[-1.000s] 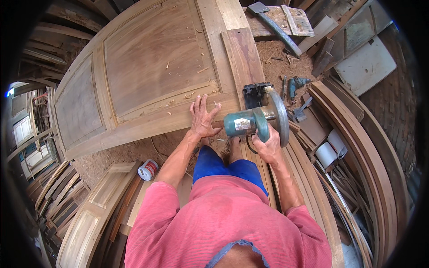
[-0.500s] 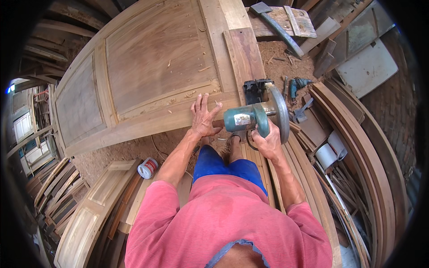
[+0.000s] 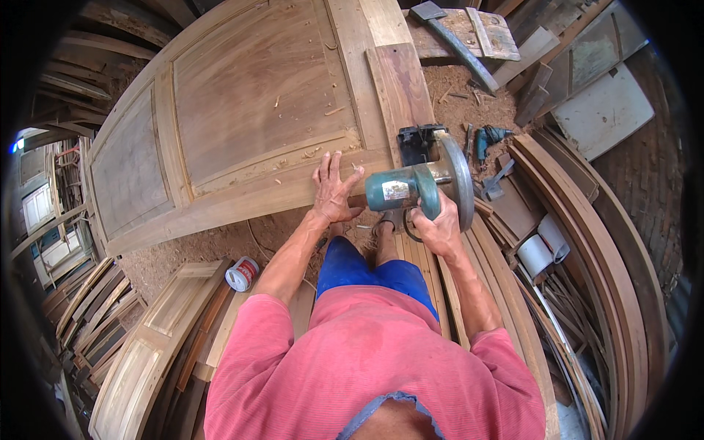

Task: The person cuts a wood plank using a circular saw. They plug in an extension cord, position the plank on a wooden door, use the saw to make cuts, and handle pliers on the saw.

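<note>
Circular saw (image 3: 422, 183) at the panelled door's (image 3: 242, 117) lower right corner, gripped by right hand (image 3: 438, 227); left hand (image 3: 334, 192) flat, grasping nothing, steadying the rail. Cutting stage; next calls for straight feed.

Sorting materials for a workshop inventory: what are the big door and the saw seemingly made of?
Door: bare, unfinished wood, with visible grain and chips on it. Circular saw: teal body, probably painted metal or plastic; dull grey guard looks metal.

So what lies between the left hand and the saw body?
In the head view, only bare door wood separates the left hand from the teal circular saw.
</note>
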{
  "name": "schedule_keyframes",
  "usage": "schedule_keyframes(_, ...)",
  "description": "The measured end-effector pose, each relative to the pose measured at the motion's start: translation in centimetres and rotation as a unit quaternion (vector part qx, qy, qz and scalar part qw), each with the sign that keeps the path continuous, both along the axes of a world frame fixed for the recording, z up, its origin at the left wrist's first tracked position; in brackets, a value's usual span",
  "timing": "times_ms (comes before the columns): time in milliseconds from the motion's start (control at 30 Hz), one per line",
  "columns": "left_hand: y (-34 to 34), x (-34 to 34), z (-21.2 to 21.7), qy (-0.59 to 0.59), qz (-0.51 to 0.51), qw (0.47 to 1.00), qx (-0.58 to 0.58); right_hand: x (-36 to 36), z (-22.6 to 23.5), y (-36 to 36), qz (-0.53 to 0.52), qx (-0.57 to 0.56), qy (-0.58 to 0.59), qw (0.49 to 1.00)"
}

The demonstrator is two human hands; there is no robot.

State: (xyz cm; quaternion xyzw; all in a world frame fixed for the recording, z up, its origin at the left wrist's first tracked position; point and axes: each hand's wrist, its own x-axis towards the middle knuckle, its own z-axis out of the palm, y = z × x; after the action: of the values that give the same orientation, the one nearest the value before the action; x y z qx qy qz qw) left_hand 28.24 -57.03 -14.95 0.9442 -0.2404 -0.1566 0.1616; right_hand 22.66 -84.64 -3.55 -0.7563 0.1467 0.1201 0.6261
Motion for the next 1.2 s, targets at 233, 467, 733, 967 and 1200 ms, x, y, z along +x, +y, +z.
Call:
schedule_keyframes(233,0.0,0.0,-0.1,-0.004,0.002,1.0,-0.005,0.3,-0.5,0.0,-0.002,0.006,-0.001,1.0)
schedule_keyframes(467,-0.2,0.1,0.1,0.011,0.007,1.0,0.003,1.3,-0.3,0.4,-0.027,0.016,-0.011,0.999)
schedule_keyframes(733,-0.4,0.2,0.2,0.011,0.009,1.0,0.006,1.9,-0.3,-0.1,0.003,0.011,0.005,1.0)
schedule_keyframes(967,-0.4,0.3,0.2,0.014,0.004,1.0,0.017,2.7,-0.4,0.0,-0.002,0.017,0.002,1.0)
schedule_keyframes(1200,-0.2,0.4,-0.1,0.005,0.006,1.0,0.011,3.8,-0.8,0.2,0.004,0.006,-0.011,1.0)
